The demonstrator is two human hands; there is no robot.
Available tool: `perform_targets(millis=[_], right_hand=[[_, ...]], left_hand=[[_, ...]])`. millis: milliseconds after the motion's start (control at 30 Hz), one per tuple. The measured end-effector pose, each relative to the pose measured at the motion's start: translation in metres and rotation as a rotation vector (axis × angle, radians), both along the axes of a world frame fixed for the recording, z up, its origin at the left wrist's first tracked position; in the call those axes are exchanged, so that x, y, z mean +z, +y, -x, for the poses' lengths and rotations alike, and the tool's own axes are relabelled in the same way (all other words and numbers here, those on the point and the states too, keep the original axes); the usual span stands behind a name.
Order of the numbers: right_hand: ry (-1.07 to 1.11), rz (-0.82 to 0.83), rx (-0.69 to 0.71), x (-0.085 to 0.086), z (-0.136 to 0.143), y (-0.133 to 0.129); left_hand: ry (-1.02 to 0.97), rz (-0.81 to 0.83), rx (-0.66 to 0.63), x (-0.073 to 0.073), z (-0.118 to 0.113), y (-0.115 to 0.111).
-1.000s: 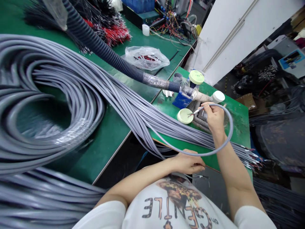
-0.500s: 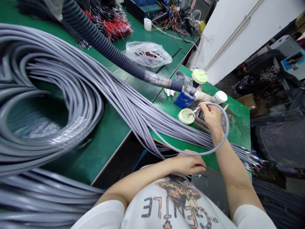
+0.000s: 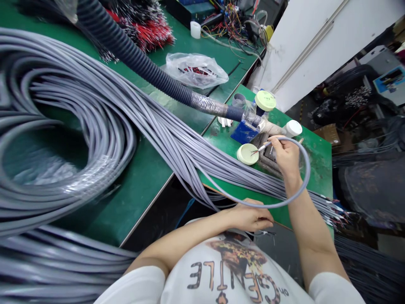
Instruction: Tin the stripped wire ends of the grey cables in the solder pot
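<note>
My right hand (image 3: 287, 157) pinches a grey cable (image 3: 305, 162) close to its end, where a white section and thin bare-tipped wires stick out. Those wires are over a small round tub (image 3: 248, 154) with pale contents; whether they touch the contents I cannot tell. From my fingers the cable loops round my right wrist and back left to the bundle. My left hand (image 3: 253, 217) rests with curled fingers near the table edge, below the cable. Its fingertips face away, and short wire ends (image 3: 265, 233) show just under it.
A long bundle of grey cables (image 3: 171, 135) crosses the green table (image 3: 142, 177) from a big coil at left. A ribbed hose (image 3: 142, 69) ends by a blue block (image 3: 244, 131) and a dark, dirty block (image 3: 264, 158). Lidded tubs (image 3: 265, 101) and a plastic bag (image 3: 196, 69) stand behind.
My right hand has shifted slightly right with the cable end, and the wire tips have moved a little right over the tub. The cable loop bulges further right. My left hand stays put.
</note>
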State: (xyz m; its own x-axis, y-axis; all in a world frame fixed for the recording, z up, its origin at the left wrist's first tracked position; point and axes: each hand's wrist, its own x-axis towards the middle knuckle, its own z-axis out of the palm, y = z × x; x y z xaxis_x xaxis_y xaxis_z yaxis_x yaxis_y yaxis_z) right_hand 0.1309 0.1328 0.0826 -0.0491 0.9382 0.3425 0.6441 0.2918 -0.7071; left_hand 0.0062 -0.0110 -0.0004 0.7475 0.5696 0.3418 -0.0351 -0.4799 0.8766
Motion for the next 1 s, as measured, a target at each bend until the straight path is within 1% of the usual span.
perform_targets(millis=[133, 233, 300, 433, 500, 600, 733, 833, 1000], right_hand=[[-0.009, -0.101, -0.075, 0.014, -0.021, -0.012], [-0.034, -0.175, -0.158, 0.017, -0.046, -0.014], [-0.049, -0.203, -0.212, 0.013, -0.063, -0.011], [-0.011, -0.208, -0.322, -0.001, -0.091, 0.002], [0.009, -0.196, -0.353, -0.008, -0.101, 0.008], [-0.019, -0.178, -0.374, -0.018, -0.113, 0.013], [-0.075, -0.16, -0.412, -0.029, -0.125, 0.019], [-0.068, -0.142, -0.418, -0.035, -0.131, 0.025], [-0.043, -0.112, -0.383, -0.036, -0.131, 0.029]], left_hand=[[-0.011, -0.028, 0.009, 0.001, 0.001, 0.0], [0.001, 0.025, 0.011, 0.002, 0.002, -0.001], [-0.004, 0.047, -0.003, 0.003, 0.003, 0.0], [-0.036, 0.017, -0.021, 0.005, 0.002, 0.001], [-0.037, 0.014, -0.015, 0.006, 0.002, 0.001], [-0.027, 0.016, -0.004, 0.006, 0.002, 0.001], [-0.019, 0.007, -0.011, 0.007, 0.003, 0.001], [-0.012, 0.009, -0.017, 0.007, 0.003, 0.001], [-0.008, 0.016, -0.019, 0.007, 0.004, 0.002]])
